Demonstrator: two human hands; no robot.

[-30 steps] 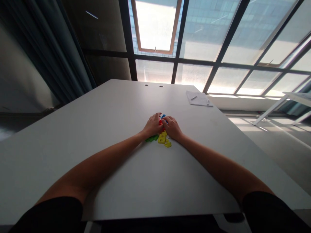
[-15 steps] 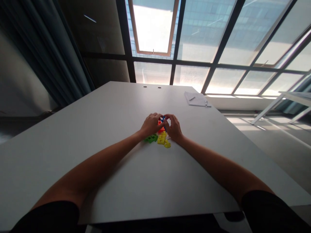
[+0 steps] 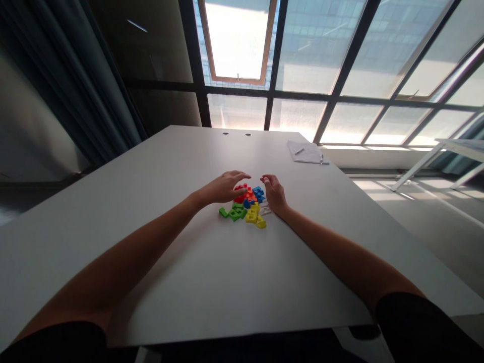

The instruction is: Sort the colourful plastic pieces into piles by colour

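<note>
A cluster of small coloured plastic toy pieces lies on the white table, too small to make out in detail. Green pieces (image 3: pixel 237 212) are at its near left and yellow pieces (image 3: pixel 252 214) at the near middle. Red and orange pieces (image 3: pixel 250 194) lie behind them, with blue pieces (image 3: pixel 258 193) at the right and white pieces (image 3: pixel 264 207) beside my right hand. My left hand (image 3: pixel 226 187) hovers at the left of the red pieces, fingers stretched and thumb apart, holding nothing. My right hand (image 3: pixel 275 195) is right of the blue pieces, its fingers loosely bent with nothing visible in them.
The large white table (image 3: pixel 181 292) reaches toward the windows. Paper sheets (image 3: pixel 307 152) with pens on them lie near its far right edge. A dark curtain (image 3: pixel 71 70) hangs at the left, and a white table frame (image 3: pixel 419 164) stands at the right.
My hands have parted from over the cluster, the left moving left and the right slightly right. The blue piece between my fingers has been let go, and more of the cluster shows.
</note>
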